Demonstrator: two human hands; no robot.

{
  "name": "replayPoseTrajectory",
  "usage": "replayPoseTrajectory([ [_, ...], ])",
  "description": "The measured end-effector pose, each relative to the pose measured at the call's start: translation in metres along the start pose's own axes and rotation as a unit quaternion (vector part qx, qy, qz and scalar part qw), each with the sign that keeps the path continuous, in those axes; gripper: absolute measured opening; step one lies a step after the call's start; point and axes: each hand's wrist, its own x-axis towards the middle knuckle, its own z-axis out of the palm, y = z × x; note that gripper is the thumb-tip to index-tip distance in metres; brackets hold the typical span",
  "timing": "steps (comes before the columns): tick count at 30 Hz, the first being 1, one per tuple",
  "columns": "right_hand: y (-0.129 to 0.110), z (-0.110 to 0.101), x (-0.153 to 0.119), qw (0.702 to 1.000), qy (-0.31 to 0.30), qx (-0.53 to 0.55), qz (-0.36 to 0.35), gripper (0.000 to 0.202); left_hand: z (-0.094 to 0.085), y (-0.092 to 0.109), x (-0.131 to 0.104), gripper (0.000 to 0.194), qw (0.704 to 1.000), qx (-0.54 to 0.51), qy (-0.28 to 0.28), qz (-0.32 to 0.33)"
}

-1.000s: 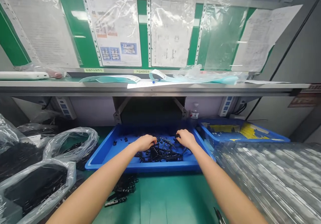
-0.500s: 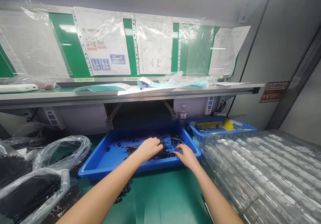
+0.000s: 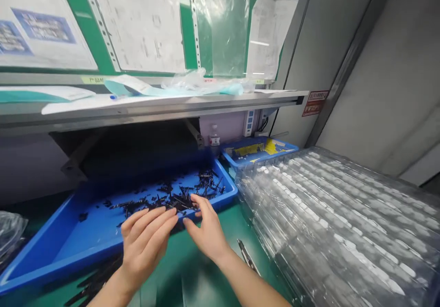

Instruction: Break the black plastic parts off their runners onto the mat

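A blue tray (image 3: 62,240) holds many small black parts (image 3: 165,199), some in a loose heap near its front wall. Over that front wall is my left hand (image 3: 147,238), back up, its fingers bent together; whatever lies under them is hidden. Just to its right, my right hand (image 3: 208,233) has its thumb and forefinger apart near the tray's edge, with nothing seen between them. The two hands almost meet at the fingertips.
Clear plastic trays (image 3: 330,215) are stacked on the right. Behind them sits a smaller blue tray (image 3: 237,160) with yellow pieces, beside a bottle (image 3: 214,135). A cutter-like tool (image 3: 248,256) lies on the green table (image 3: 206,288). A shelf (image 3: 154,112) spans above.
The view has turned right and come closer to the tray. Both hands have drawn back from inside the tray to its front edge, and my left hand has turned more upright.
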Motion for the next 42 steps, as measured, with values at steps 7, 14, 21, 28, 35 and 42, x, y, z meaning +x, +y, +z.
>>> replayPoseTrajectory([
  [7, -0.006, 0.021, -0.056, 0.971, -0.140, 0.163, 0.107, 0.028, -0.048, 0.046, -0.053, 0.020, 0.990, -0.054, -0.020, -0.128],
  [14, 0.007, 0.042, -0.067, 0.911, -0.290, 0.190, 0.222, 0.044, -0.059, 0.053, -0.102, 0.021, 0.976, -0.061, -0.001, -0.208],
  [21, 0.008, 0.058, -0.046, 0.811, -0.405, 0.295, 0.301, 0.047, -0.054, 0.047, -0.110, 0.024, 0.954, -0.092, 0.010, -0.287],
  [28, 0.023, 0.054, -0.052, 0.849, -0.370, 0.271, 0.262, 0.032, -0.050, 0.055, -0.124, 0.024, 0.905, -0.122, -0.041, -0.406],
  [35, 0.036, 0.056, -0.059, 0.924, -0.326, 0.177, 0.086, 0.026, -0.047, 0.049, -0.122, 0.032, 0.392, -0.534, -0.061, -0.747],
  [42, 0.033, 0.062, -0.063, 0.927, -0.323, 0.182, 0.050, 0.023, -0.050, 0.050, -0.117, 0.035, 0.269, -0.574, -0.042, -0.772],
])
